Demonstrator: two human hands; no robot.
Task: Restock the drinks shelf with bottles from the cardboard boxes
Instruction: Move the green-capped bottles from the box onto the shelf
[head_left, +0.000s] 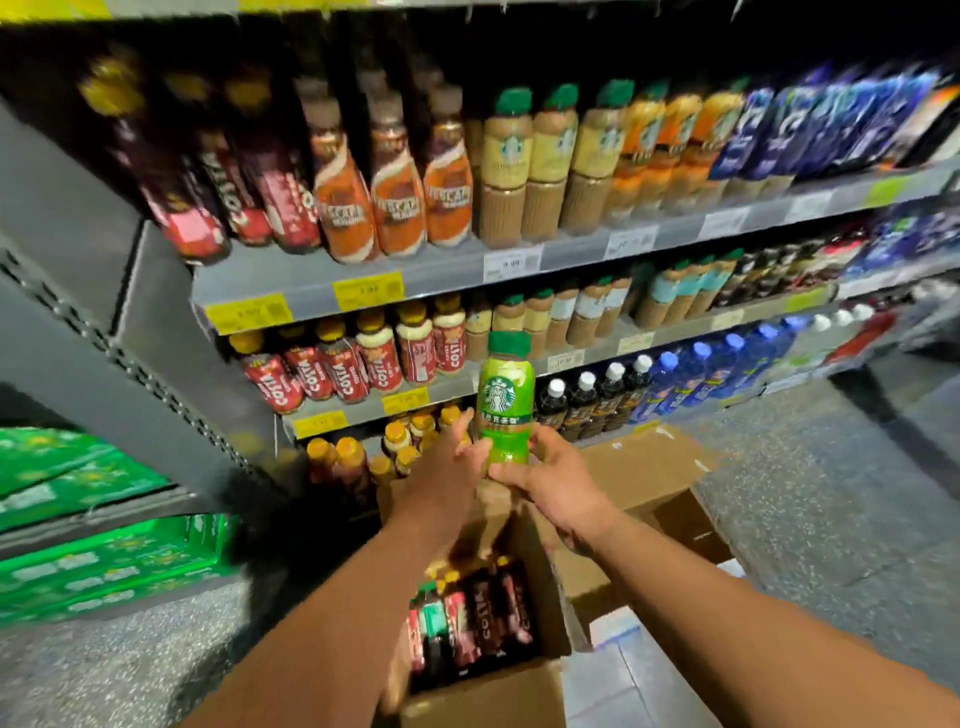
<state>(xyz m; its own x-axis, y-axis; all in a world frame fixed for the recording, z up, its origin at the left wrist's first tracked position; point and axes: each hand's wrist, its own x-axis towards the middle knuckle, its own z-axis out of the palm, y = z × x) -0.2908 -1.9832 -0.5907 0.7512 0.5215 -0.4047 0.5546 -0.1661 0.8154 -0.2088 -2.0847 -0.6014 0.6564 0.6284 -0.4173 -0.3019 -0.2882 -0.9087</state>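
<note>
A green Starbucks bottle (505, 402) with a green cap stands upright in the air in front of the drinks shelf (332, 283). My right hand (550, 480) grips its lower part from the right. My left hand (447, 470) touches the bottle's left side, fingers blurred and loosely spread. Below my forearms an open cardboard box (483, 699) holds several dark and red Costa bottles (475, 613). A second cardboard box (649, 467) lies behind it on the floor.
The shelf rows carry Costa, Nescafe and Starbucks bottles, with dark and blue bottles further right. Green crates (104, 566) are stacked at the left. Speckled grey floor (831, 493) stretches to the right of the boxes.
</note>
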